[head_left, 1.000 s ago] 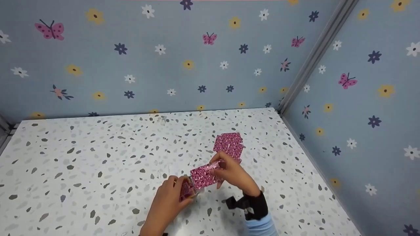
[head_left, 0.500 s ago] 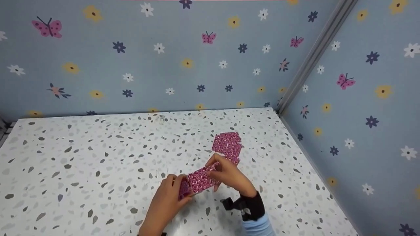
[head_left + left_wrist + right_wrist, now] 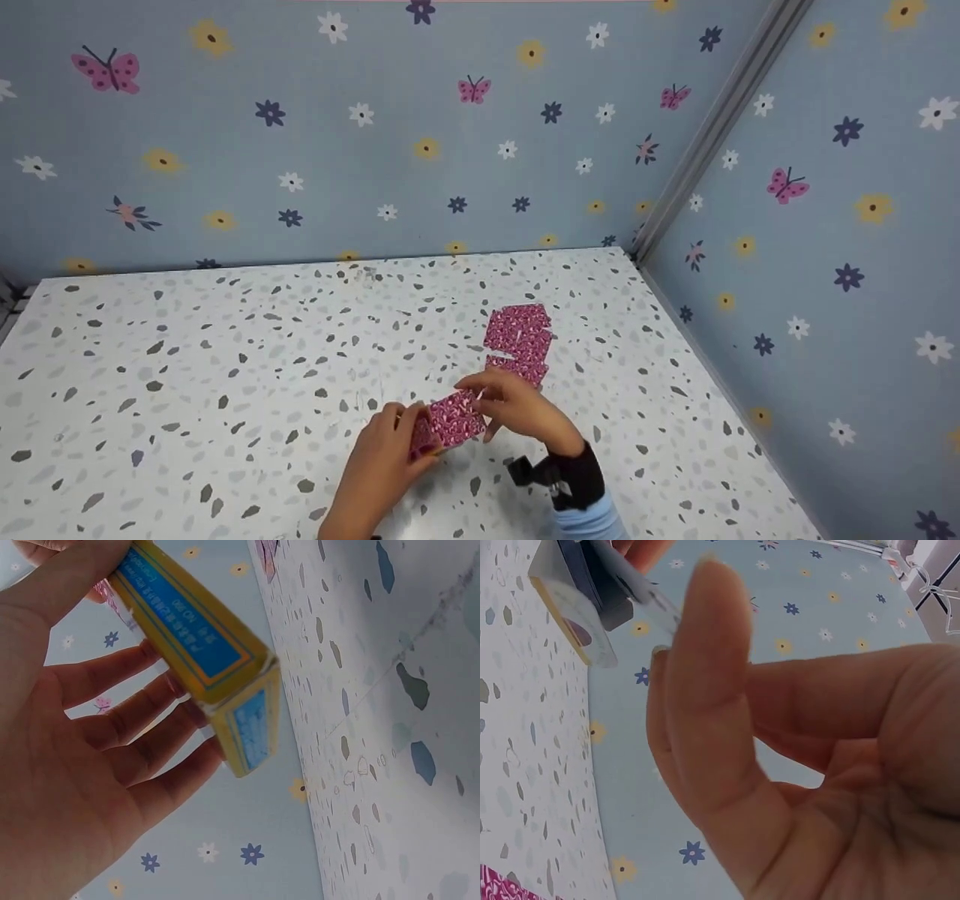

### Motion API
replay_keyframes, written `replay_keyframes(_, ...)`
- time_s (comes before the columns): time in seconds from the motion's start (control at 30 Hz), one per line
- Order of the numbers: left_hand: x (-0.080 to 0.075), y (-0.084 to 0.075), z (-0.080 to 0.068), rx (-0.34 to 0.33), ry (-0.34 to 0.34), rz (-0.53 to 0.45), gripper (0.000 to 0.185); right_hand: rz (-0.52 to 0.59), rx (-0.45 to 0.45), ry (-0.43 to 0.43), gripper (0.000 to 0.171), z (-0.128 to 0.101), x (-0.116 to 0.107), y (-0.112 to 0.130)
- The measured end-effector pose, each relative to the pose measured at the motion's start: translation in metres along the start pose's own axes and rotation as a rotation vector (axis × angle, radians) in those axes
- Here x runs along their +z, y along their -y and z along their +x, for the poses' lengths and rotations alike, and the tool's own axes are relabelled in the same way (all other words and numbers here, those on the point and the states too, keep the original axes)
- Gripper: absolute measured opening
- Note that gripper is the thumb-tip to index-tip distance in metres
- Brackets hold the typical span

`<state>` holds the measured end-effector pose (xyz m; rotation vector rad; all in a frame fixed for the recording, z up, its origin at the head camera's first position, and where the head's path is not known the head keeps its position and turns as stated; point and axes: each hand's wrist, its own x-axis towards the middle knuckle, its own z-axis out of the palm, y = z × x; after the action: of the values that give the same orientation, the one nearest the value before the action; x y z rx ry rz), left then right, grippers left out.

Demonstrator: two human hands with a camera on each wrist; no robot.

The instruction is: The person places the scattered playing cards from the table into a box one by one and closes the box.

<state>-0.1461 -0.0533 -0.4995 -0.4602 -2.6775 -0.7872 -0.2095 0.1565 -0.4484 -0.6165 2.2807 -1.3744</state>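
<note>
Both hands, left hand (image 3: 382, 457) and right hand (image 3: 517, 411), pinch the small box (image 3: 448, 424) in pink wrap. Since a second ago wrap pulled shorter over it. Pink sheet (image 3: 519, 339) stays on bench (image 3: 225, 375).

Box, blue label: the small yellow box (image 3: 217, 660) carries white print, seen upside down in the left wrist view; only something like "NO." can be made out.
Box, end panel: blue patch, print too blurred to read.
Elsewhere: no readable text.
</note>
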Motion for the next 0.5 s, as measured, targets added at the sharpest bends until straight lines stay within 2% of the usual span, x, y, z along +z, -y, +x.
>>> replay_keyframes(0.13, 0.001, -0.001, 0.000, 0.005, -0.004, -0.004, 0.069, 0.046, 0.000, -0.019, 0.037, 0.001, 0.003, 0.001)
replay_keyframes(0.27, 0.001, -0.001, 0.000, 0.002, 0.001, -0.014, 0.070, 0.093, 0.002, -0.047, 0.028, 0.002, 0.007, 0.002)
replay_keyframes(0.5, 0.001, -0.001, 0.000, 0.014, -0.002, -0.002, 0.069, 0.032, 0.017, -0.060, 0.019, 0.006, 0.020, 0.003)
